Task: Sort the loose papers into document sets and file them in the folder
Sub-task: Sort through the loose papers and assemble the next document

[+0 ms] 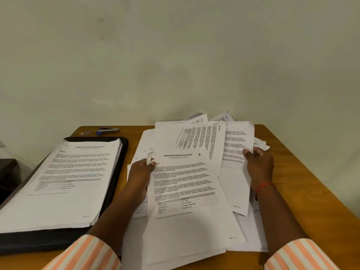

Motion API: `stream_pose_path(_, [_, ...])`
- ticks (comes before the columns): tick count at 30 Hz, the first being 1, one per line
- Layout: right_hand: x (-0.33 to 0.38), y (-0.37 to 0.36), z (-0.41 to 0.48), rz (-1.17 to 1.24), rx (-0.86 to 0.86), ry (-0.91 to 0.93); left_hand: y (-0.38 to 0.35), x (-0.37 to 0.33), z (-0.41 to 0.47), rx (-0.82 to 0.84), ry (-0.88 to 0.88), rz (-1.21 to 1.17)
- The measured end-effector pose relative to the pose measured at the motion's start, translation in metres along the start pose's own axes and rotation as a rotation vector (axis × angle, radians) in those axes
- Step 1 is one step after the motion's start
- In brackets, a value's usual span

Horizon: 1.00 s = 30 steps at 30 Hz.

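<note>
Left hand (pixel 143 169) pinches internship cover sheet (pixel 187 191) corner, right of folder (pixel 124 152) | right hand (pixel 260 165) grips neighbouring page (pixel 236 182) edge | we judge sheets light, floppy, slippery; hold margins.

pinching the titled sheet (pixel 187 191) with the left hand (pixel 141 172), gripping a second sheet (pixel 235 184) with the right hand (pixel 260 166); left of both grips, a black folder (pixel 123 151).

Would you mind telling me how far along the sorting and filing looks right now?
Done: a thick stack lies in the open black folder. In hand: the left hand grips the internship sheet, the right hand holds another page. Left: the loose pile on the table is unsorted.
</note>
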State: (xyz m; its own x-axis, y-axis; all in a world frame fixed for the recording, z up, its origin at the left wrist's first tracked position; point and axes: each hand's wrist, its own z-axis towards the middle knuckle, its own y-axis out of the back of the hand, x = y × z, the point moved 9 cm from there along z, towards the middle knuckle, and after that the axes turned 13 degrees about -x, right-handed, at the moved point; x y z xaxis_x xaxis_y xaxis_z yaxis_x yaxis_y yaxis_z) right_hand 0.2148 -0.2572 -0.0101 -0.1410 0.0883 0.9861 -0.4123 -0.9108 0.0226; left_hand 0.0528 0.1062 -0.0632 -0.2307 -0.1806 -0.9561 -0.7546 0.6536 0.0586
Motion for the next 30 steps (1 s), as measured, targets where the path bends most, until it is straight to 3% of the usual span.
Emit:
stream_pose_path(4, [0.005,0.004,0.001,0.073,-0.032,0.012,0.001,0.001,0.0,-0.005,-0.001,0.002])
stream_pose_path(8, [0.018,0.027,0.006,0.145,-0.235,0.084,0.001,0.0,-0.001,0.006,-0.013,0.004])
stream_pose_path(12, [0.023,0.036,0.007,0.193,-0.3,0.103,0.0,0.0,-0.002,0.017,-0.023,0.002])
stream_pose_path(27, [0.014,0.034,0.01,0.159,-0.287,0.055,0.001,-0.007,-0.009,0.003,-0.026,0.027])
stream_pose_path(30, [0.011,0.028,0.011,0.061,-0.223,0.063,0.002,-0.009,-0.011,-0.005,-0.021,0.035])
